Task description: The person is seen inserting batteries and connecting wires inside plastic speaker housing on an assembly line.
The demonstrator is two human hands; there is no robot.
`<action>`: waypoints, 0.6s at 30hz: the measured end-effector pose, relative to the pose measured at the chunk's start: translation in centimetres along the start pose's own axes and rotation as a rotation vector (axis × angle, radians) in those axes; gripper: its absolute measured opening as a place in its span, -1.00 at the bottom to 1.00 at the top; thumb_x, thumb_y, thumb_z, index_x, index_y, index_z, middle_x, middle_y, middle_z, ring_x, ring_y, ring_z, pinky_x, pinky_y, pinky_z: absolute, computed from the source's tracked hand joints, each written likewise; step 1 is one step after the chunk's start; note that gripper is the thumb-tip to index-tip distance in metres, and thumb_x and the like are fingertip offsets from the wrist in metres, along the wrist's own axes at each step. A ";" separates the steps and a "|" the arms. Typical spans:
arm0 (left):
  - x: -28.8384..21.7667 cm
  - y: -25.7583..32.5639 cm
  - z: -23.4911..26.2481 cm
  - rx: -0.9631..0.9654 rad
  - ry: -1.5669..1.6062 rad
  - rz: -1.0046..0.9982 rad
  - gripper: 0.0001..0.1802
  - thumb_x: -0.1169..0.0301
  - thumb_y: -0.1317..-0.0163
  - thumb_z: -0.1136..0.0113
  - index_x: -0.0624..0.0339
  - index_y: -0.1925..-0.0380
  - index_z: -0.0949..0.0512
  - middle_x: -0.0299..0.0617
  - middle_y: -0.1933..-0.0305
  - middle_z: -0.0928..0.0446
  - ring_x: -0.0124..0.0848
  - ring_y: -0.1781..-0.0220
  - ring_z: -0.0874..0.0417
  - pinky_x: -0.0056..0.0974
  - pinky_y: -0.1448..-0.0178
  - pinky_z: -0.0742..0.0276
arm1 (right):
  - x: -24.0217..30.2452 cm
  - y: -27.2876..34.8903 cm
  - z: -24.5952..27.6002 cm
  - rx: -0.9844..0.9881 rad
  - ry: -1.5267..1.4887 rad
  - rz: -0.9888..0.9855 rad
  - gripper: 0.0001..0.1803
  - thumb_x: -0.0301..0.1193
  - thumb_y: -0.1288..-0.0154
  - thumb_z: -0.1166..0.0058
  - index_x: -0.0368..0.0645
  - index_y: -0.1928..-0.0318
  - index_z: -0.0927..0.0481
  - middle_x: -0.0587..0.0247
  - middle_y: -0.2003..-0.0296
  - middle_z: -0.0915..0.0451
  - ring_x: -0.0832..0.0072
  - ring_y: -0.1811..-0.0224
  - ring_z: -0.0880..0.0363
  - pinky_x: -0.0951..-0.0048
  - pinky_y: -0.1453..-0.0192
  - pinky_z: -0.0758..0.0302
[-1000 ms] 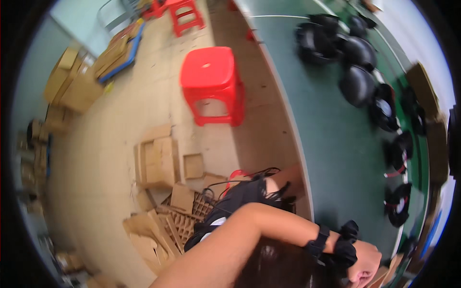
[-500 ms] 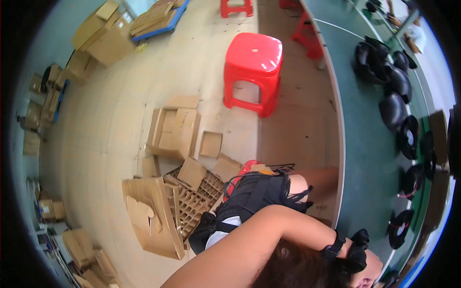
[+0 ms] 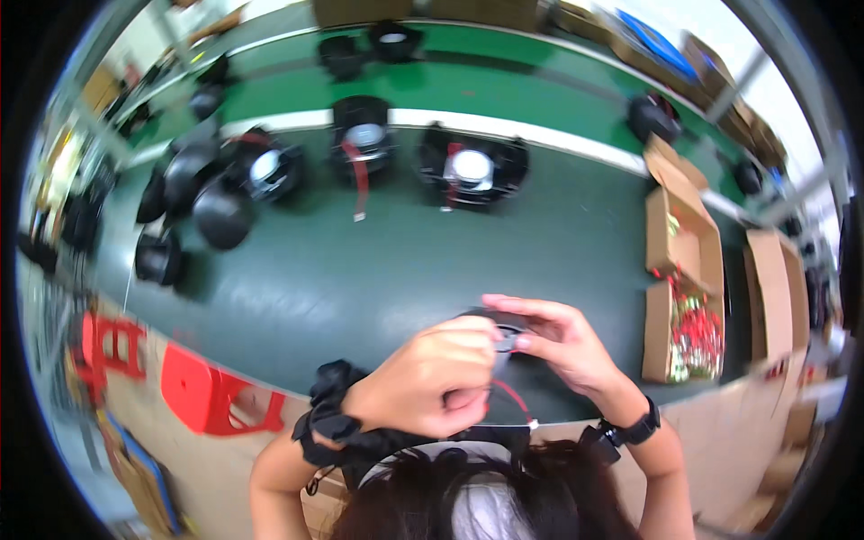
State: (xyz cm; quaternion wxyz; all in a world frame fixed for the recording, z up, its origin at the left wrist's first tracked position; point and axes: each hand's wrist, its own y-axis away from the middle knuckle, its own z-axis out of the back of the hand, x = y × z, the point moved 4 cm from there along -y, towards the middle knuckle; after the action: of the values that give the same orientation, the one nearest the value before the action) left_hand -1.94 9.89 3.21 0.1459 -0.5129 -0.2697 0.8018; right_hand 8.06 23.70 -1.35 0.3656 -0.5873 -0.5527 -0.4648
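Near the front edge of the table, my right hand (image 3: 567,351) grips a small black housing (image 3: 509,338) with a round grey centre, thumb in front and fingers behind. My left hand (image 3: 432,378) is curled closed against the same housing; what its fingers hold, if anything, is hidden. A red cable (image 3: 512,393) with a white connector hangs below, between the hands. Farther back stand black curved housings (image 3: 472,171) with pale round discs and red cables, and plain black domed shells (image 3: 221,212) sit to the left.
At right on the table, cardboard boxes (image 3: 660,236) hold small red and green parts (image 3: 695,335). A white rail (image 3: 576,147) separates the table from a green strip (image 3: 504,83) bearing more black shells. A red stool (image 3: 200,389) stands off the left front edge.
My view has swung from the floor, stools and cartons to the green table. Both hands now show together at the black housing; before, one arm reached toward the table's edge.
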 end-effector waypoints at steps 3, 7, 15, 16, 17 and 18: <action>0.4 -0.6 -0.1 0.056 -0.013 0.034 -0.65 0.68 0.27 -0.12 0.09 0.87 -0.17 -0.28 0.72 -0.37 -0.33 0.51 -0.53 -0.09 -0.02 -0.50 | -1.2 0.2 0.5 0.012 -0.149 0.047 -0.48 -0.66 -0.21 -0.10 -0.30 -0.22 -0.41 0.07 -0.27 -0.37 0.35 -0.36 -0.26 0.30 -0.44 -0.18; 0.3 -0.2 -0.2 0.060 -0.067 0.050 -0.68 0.63 0.29 -0.13 0.06 0.87 -0.19 -0.33 0.71 -0.43 -0.34 0.52 -0.52 -0.15 0.04 -0.47 | -1.2 0.6 0.0 -0.003 -0.060 0.159 -0.50 -0.64 -0.19 -0.12 -0.28 -0.19 -0.45 0.07 -0.25 -0.39 0.34 -0.35 -0.27 0.30 -0.43 -0.18; 0.2 0.0 -0.2 -0.004 -0.109 0.054 -0.66 0.66 0.36 -0.14 0.08 0.85 -0.16 -0.30 0.73 -0.33 -0.34 0.54 -0.49 -0.16 0.10 -0.50 | -1.4 0.2 -0.2 -0.033 0.125 0.246 -0.48 -0.64 -0.15 -0.17 -0.32 -0.17 -0.45 0.05 -0.21 -0.42 0.29 -0.35 -0.28 0.24 -0.43 -0.21; 0.2 0.0 -0.1 -0.003 -0.124 0.040 -0.66 0.66 0.36 -0.14 0.08 0.85 -0.16 -0.30 0.73 -0.32 -0.34 0.54 -0.48 -0.16 0.10 -0.50 | -1.3 -0.2 -0.2 -0.021 0.064 0.240 -0.49 -0.65 -0.16 -0.16 -0.32 -0.17 -0.45 0.05 -0.21 -0.42 0.29 -0.35 -0.28 0.24 -0.43 -0.21; 0.2 0.1 0.0 -0.009 -0.121 0.046 -0.68 0.65 0.34 -0.13 0.07 0.85 -0.18 -0.31 0.73 -0.35 -0.34 0.54 -0.49 -0.17 0.11 -0.48 | -1.3 -0.4 -0.2 -0.008 0.003 0.232 -0.49 -0.65 -0.16 -0.15 -0.32 -0.17 -0.45 0.05 -0.21 -0.42 0.28 -0.34 -0.28 0.24 -0.43 -0.22; 0.4 0.4 0.1 -0.015 -0.118 0.052 -0.69 0.65 0.33 -0.12 0.06 0.86 -0.19 -0.33 0.73 -0.37 -0.34 0.54 -0.49 -0.17 0.12 -0.46 | -1.6 -0.6 -0.4 -0.016 0.044 0.243 -0.50 -0.67 -0.16 -0.13 -0.33 -0.17 -0.45 0.02 -0.22 -0.40 0.26 -0.35 -0.27 0.22 -0.44 -0.20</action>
State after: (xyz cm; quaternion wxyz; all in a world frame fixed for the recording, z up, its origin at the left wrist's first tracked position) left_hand -2.19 9.69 2.71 0.1051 -0.4726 -0.2707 0.8320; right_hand 7.51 22.89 -2.75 0.4267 -0.6425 -0.4654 -0.4341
